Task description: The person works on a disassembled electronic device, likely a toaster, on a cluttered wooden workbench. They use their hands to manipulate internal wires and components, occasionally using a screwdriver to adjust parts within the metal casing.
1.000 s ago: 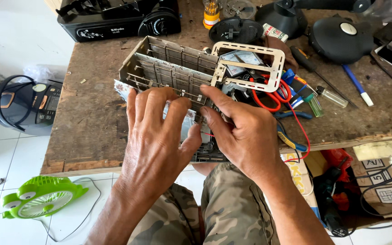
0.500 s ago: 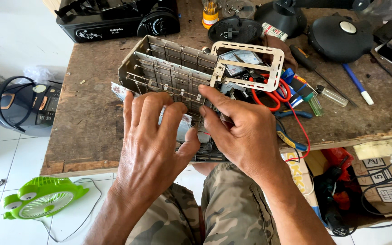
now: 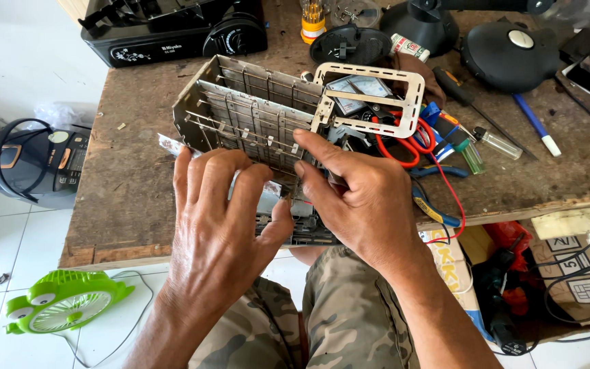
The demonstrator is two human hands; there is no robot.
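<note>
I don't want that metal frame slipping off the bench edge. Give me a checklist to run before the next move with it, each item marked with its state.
1. Both hands on the metal frame: ok. The left hand and right hand both rest on its near side.
2. Frame supported by the wooden bench: not ok. Its near end overhangs the edge, above the lap.
3. Firm grip: cannot tell. The fingers cover the contact points.
4. Red wire clear of the frame: cannot tell. It runs close behind the right hand.
5. Space beside the frame: not ok. Pliers and a screwdriver crowd the right.
</note>
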